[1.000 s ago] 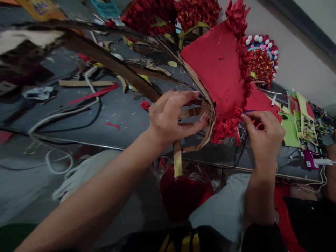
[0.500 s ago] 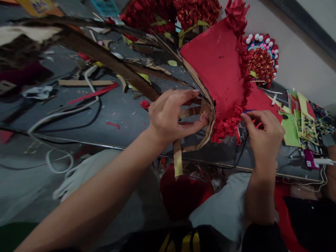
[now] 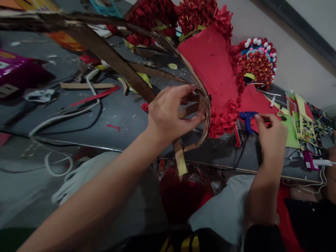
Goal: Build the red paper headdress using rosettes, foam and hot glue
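My left hand grips the curved cardboard rim of a large frame, thumb and fingers bent over its edge. A red paper panel covers the frame on the right side of that rim, edged with crumpled red crepe paper. My right hand is apart from the trim, its thumb and forefinger pinched together. What they hold, if anything, is too small to make out. Just left of those fingertips lies a blue glue gun; whether they touch it I cannot tell.
Red flower-like clusters and a round beaded decoration stand at the back. A white cable, a cardboard strip and paper scraps lie on the dark table. Green sheets and a purple box are at right.
My right hand has moved right, away from the crepe trim, and the blue glue gun now shows more fully. The frame has shifted slightly left in view, my left hand still on its rim.
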A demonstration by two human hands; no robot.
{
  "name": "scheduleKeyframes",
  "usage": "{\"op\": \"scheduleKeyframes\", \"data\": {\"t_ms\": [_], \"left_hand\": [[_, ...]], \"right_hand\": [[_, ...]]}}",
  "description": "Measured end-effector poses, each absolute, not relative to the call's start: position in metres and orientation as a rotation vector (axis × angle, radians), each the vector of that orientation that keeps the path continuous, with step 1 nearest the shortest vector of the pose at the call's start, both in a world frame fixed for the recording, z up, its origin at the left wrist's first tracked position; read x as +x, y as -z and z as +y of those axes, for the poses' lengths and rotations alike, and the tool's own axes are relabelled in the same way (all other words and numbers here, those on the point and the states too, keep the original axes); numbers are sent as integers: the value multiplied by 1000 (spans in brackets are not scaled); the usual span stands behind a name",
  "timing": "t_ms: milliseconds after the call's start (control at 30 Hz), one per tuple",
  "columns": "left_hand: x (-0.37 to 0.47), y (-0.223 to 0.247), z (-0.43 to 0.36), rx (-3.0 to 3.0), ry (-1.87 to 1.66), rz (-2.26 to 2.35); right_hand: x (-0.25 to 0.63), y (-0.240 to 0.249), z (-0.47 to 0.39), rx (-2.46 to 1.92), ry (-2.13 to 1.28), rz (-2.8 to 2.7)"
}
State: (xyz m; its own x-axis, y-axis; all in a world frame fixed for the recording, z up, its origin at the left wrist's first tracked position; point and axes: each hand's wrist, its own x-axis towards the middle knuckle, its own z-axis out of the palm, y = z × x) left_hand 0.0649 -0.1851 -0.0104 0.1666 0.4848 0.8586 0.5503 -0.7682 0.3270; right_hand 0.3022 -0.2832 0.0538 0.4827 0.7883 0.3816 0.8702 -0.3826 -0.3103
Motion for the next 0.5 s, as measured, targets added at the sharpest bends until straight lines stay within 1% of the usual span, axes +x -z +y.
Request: {"op": "scheduleKeyframes", "data": {"t_ms": [100, 200, 300, 433, 500], "left_hand": [[65, 12, -183, -2338, 1693, -1078], [66, 13, -182, -2292, 1700, -1016], [68, 13, -181, -2282, 1697, -990], [69, 12, -182, -2296, 1694, -974], [68, 12, -182, -2295, 1690, -1000]], "right_hand": [[323, -31, -273, -2650, 5, -1295], [333, -9, -262, -2834, -189, -1258], [335, 4, -255, -2831, -220, -1259], [339, 9, -253, -2776, -184, -1214], [345, 7, -254, -2640, -135, -1165]]}}
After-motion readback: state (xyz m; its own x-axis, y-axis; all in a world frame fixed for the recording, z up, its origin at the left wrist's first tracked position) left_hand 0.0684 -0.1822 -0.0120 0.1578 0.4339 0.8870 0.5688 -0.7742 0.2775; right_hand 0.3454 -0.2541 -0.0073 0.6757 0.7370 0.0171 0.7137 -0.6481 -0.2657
